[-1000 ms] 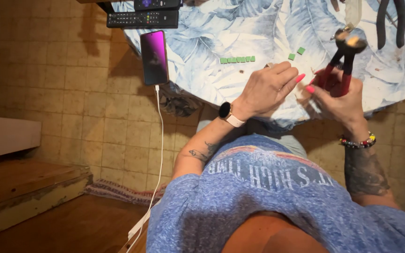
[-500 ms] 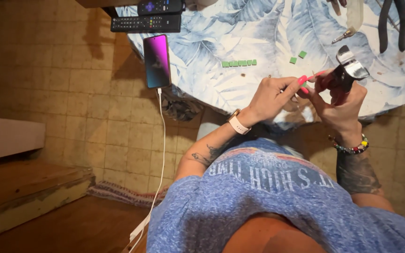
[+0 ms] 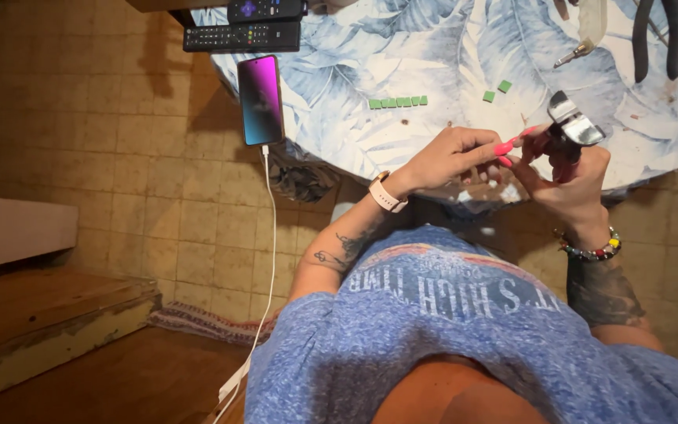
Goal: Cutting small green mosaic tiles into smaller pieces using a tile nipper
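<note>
The right hand (image 3: 570, 177) is wrapped around the red handles of one pair of nippers (image 3: 573, 129), fingers closed tight on them, with the metal head of the tool pointing up and away over the edge of the table (image 3: 433, 47). The left hand (image 3: 453, 157) reaches across to it, its fingers drawn together in a pinch right at the tool's head; whatever sits between the fingertips is too small to make out. Both hands hover just at the near edge of the table, which is covered with a blue and white leaf-print cloth. On the cloth lies one row of green tiles (image 3: 398, 102), about six of them touching end to end, and to the right of it two loose green tiles (image 3: 497, 91), near each other but apart. Farther back there is one pair of dark-handled pliers (image 3: 657, 39) and a small metal tool (image 3: 574, 55) beside a pale strip. At the left end of the table lie two black remote controls (image 3: 245, 31), one behind the other, and one phone (image 3: 260, 100) with a purple screen, with a white cable (image 3: 270, 235) hanging from it down toward the tiled floor. The left wrist wears one pale watch (image 3: 386, 194); the right wrist wears one beaded bracelet (image 3: 590, 251).
</note>
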